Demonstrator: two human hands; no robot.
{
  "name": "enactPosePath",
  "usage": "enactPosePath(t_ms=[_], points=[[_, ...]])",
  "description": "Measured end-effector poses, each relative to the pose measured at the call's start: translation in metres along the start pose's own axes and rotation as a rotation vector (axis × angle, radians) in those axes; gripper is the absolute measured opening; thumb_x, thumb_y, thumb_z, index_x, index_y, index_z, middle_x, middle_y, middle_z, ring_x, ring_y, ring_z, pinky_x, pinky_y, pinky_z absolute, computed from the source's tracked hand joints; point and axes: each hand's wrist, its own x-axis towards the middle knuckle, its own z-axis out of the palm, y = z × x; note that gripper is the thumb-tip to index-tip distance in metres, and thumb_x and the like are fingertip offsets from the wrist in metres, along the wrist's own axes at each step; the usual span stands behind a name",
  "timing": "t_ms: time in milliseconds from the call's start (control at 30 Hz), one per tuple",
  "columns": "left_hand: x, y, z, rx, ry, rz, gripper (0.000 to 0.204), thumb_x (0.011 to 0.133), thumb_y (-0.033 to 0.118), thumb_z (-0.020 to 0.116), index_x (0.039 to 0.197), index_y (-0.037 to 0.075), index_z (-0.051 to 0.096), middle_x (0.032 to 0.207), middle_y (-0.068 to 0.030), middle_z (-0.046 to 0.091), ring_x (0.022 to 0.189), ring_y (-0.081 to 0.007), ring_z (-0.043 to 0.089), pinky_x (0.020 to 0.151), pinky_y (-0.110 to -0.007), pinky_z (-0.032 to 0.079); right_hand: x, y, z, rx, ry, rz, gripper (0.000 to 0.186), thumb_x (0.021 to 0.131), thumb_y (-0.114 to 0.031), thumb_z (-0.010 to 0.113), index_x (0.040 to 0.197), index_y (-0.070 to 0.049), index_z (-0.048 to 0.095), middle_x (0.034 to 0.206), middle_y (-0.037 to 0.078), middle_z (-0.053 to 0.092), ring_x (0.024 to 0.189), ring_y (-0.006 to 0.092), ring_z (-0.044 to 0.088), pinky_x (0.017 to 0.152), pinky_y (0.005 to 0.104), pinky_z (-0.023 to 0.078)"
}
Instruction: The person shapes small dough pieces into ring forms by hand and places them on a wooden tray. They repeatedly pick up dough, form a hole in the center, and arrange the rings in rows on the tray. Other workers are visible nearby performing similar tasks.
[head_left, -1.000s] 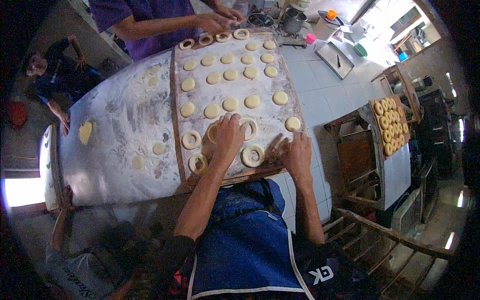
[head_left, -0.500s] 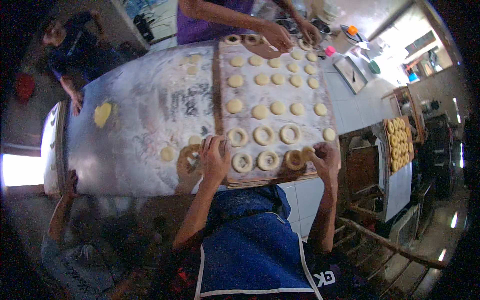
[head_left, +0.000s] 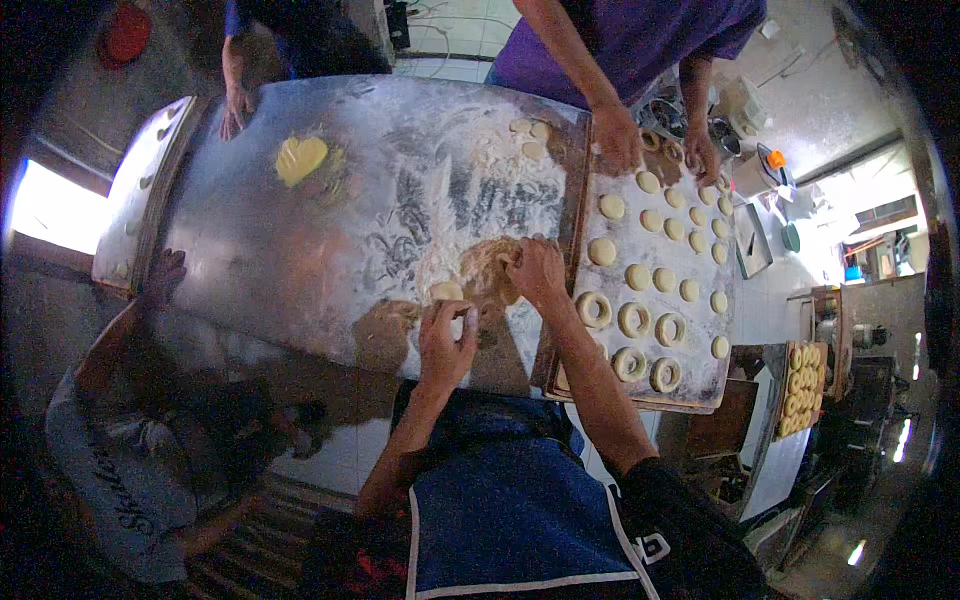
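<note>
Metal tabletop (head_left: 245,265), flour-streaked, now lies beneath both hands. Half a second earlier, the right hand (head_left: 537,272) was at the wooden board's right side, pinching a bit of dough above a ring; it is now left of the board (head_left: 697,375), fingers curled down toward the flour. Cannot tell whether it grips anything. Left hand (head_left: 447,347), then at the board's left edge, is now farther left, fingers bent, tips at a pale dough disc (head_left: 446,291) on the metal. A pale patch shows between thumb and fingers; pinch or mere contact, cannot tell. Dough rings (head_left: 621,319) remain in two rows at the board's near end, one partly hidden by the right forearm. View has turned left; yellow mass (head_left: 301,160) on the metal unchanged.
</note>
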Motion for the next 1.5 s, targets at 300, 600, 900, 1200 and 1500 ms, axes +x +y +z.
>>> enactPosePath(t_ms=[300,600,900,1200,1500], points=[[0.046,0.026,0.031,-0.395,-0.112,-0.228,0.031,0.092,0.02,0.066,0.111,-0.005,0.065,0.102,-0.015,0.068,0.097,-0.0219,0.066,0.084,-0.032,0.053,-0.049,-0.019,-0.043,1.072,-0.022,0.32,0.029,0.076,-0.003,0.076,0.098,-0.003,0.057,0.086,0.006,0.066,0.077,0.0133,0.063,0.068,0.0284,0.053],[0.042,0.047,0.05,-0.438,-0.237,-0.199,0.019,0.095,0.014,0.061,0.108,0.0,0.062,0.096,-0.0068,0.066,0.089,-0.0132,0.061,0.075,-0.029,0.051,-0.069,-0.033,-0.085,0.917,0.098,0.366,0.047,0.077,-0.005,0.076,0.117,-0.002,0.05,0.091,0.01,0.067,0.083,0.0165,0.065,0.074,0.0305,0.053],[0.035,0.069,0.057,-1.306,-0.429,-0.411,0.049,0.084,-0.005,0.058,0.127,0.009,0.04,0.097,-0.0045,0.055,0.084,-0.0137,0.054,0.072,-0.028,0.047,-0.073,-0.009,-0.114,1.546,-0.118,0.397,0.03,0.092,-0.015,0.053,0.12,-0.007,0.049,0.085,0.007,0.059,0.075,0.0151,0.059,0.064,0.0313,0.05],[0.018,0.094,0.13,-0.5,-0.15,0.072,0.02,0.096,0.023,0.047,0.11,0.008,0.049,0.091,-0.0033,0.058,0.076,-0.018,0.06,0.061,-0.033,0.049,-0.106,0.037,-0.122,1.405,0.085,0.608,0.046,0.098,-0.037,0.042,0.076,0.0,0.056,0.071,0.002,0.056,0.062,0.0128,0.05,0.054,0.0298,0.042],[-0.014,0.085,0.206,-0.87,-0.38,-0.336,0.043,0.101,0.039,0.045,0.115,-0.001,0.055,0.108,-0.0126,0.061,0.089,-0.0207,0.061,0.07,-0.038,0.051,-0.151,0.087,-0.139,1.211,0.149,0.52,0.05,0.103,-0.033,0.042,0.071,0.002,0.06,0.065,-0.001,0.055,0.062,0.0115,0.047,0.055,0.0344,0.04]])
